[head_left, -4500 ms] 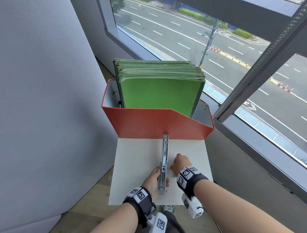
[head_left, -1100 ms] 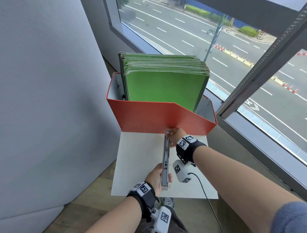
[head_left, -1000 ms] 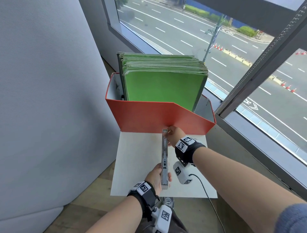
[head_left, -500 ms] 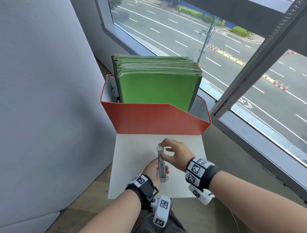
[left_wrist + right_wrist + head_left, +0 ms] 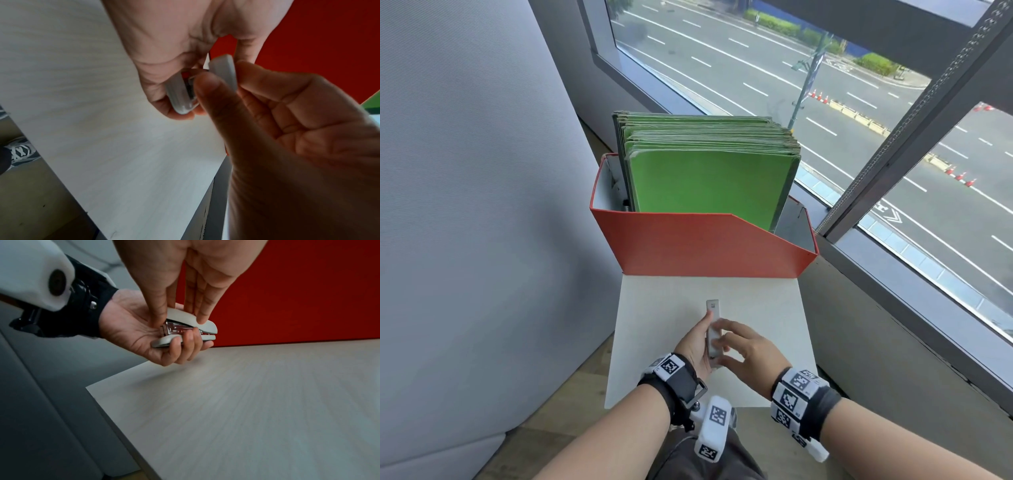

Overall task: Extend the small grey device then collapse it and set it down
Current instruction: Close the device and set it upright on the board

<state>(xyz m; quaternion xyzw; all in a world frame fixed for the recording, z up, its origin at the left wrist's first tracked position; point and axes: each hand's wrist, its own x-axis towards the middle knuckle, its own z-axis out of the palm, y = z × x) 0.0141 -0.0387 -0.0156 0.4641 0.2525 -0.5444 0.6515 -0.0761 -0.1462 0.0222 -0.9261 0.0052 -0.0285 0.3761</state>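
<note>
The small grey device is a stapler (image 5: pixel 712 317), folded shut and held just above the near part of the white table (image 5: pixel 763 308). My left hand (image 5: pixel 693 346) cradles its base, with the fingers curled round it (image 5: pixel 185 344). My right hand (image 5: pixel 750 349) comes from the right and pinches the stapler's top arm (image 5: pixel 191 319) between thumb and straight fingers (image 5: pixel 200 311). The metal staple channel (image 5: pixel 176 329) shows between the two grey halves. In the left wrist view the stapler (image 5: pixel 182 95) sits between both hands.
A red file box (image 5: pixel 705 246) packed with green folders (image 5: pixel 705 181) stands at the table's far edge. A grey partition (image 5: pixel 465 205) rises on the left. A window ledge (image 5: pixel 893 308) runs along the right. Wooden floor shows below the table's near edge.
A second ago the stapler was swung out long, with my right hand at its far end by the red box. It is now folded shut, and my right hand has come back to my left.
</note>
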